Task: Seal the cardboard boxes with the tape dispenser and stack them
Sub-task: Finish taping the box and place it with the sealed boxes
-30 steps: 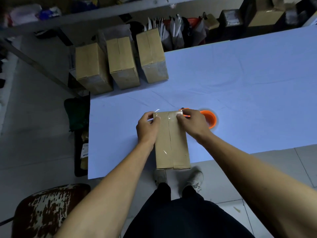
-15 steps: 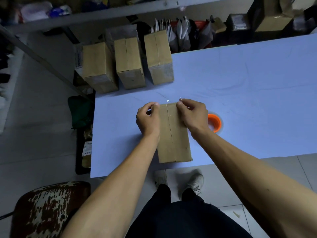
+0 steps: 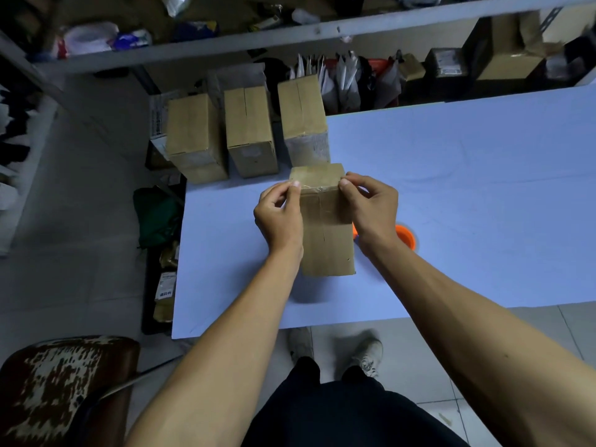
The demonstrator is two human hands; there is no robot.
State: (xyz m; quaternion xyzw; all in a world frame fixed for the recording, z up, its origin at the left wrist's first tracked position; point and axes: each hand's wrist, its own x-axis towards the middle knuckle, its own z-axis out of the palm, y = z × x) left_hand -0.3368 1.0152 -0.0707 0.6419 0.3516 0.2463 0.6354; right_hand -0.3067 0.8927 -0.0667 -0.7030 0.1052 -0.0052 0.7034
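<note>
Worktop (image 3: 467, 201), pale blue, carries everything; three cardboard boxes (image 3: 250, 130) stand in a row at its far left edge, close together, seams running away from the viewer, none stacked on another yet. Nearer, about mid-worktop, lies the box in hand (image 3: 327, 240), long side pointing away, its far end tipped or lifted slightly so the end face shows. Judged light: a small carton, stiff-walled, the corrugated board holding its shape under the fingers. Probably dry and easy to grip, though the glossy strip of clear tape (image 3: 317, 188) across the far top edge will be slicker than bare card. A centre seam runs down the top face, with tape glinting along part of it. Best hold for lifting later looks to be the two long sides, palms flat, clear of fresh tape. Behind the right wrist sits the orange tape dispenser (image 3: 407, 237), mostly hidden, on the worktop just beside the box. Left hand (image 3: 280, 214): fingers curled, thumb and forefinger pinching at the box's far left corner where the tape end wraps over. Right hand (image 3: 371, 204): likewise curled, fingertips (image 3: 344, 182) pressed on the far right corner at the tape's other end. Whether each pinches loose tape or only presses it down, cannot tell. Sealing step looks nearly finished; stacking not begun.
</note>
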